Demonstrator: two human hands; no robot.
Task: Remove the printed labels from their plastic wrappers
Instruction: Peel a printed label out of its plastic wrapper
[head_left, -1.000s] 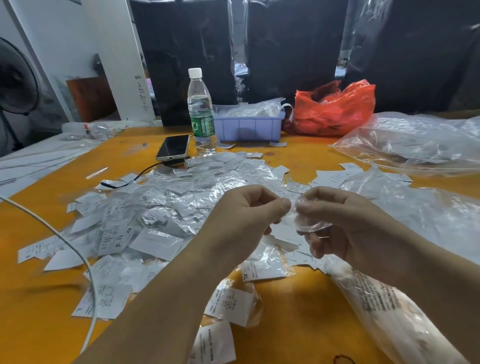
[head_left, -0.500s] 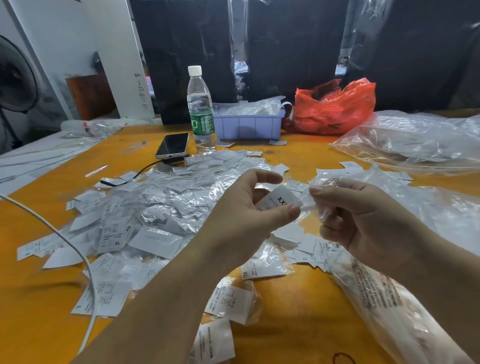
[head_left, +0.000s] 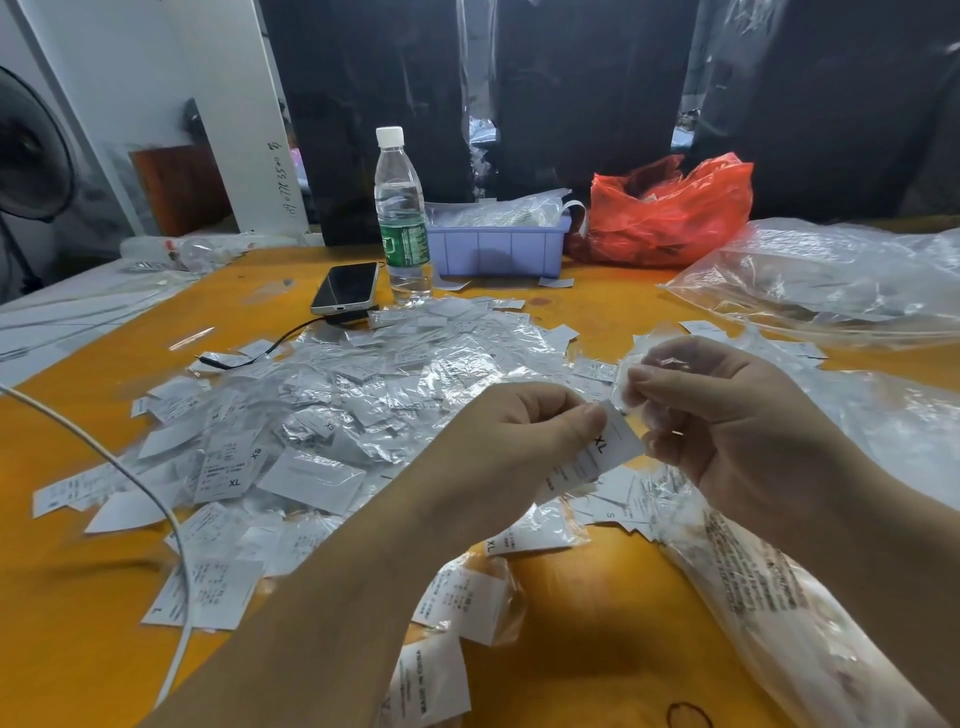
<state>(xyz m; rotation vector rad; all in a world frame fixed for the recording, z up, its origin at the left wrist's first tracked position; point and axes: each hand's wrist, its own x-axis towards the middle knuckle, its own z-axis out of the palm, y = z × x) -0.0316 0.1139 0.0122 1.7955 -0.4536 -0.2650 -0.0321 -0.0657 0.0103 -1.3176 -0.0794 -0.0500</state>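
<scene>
At nine o'clock, a white cable (head_left: 130, 478) draped across the orange tabletop (head_left: 597, 597), trailing off the near edge, out of the working zone. From ten to twelve o'clock, a broad heap of white printed size labels in crinkled clear wrappers (head_left: 332, 415), spread flat rather than stacked, probably so that any piece can be picked without digging. Beyond the heap at twelve o'clock, a dark smartphone (head_left: 345, 287) lying face up on a black lead, a clear plastic water bottle with white cap and green band (head_left: 402, 218) standing upright, a lilac plastic bin (head_left: 496, 249) holding more plastic, all pushed to the far edge, clear of the sorting. Centre, the left hand (head_left: 519, 447) with thumb and forefinger pinched on a white paper label marked XL (head_left: 605, 452), held tilted, corner upward. Just at its two o'clock, the right hand (head_left: 727, 431) pinching a small empty-looking clear plastic wrapper (head_left: 631, 387) between thumb and fingertips; wrapper and label touching or barely apart at the label's top corner, hard to tell which. Likely the last instant of drawing one out of the other, hands pulling opposite ways. At one o'clock, a crumpled red plastic bag (head_left: 670, 213). At two to four o'clock, large clear plastic bags (head_left: 831, 280), perhaps for the discarded film.
</scene>
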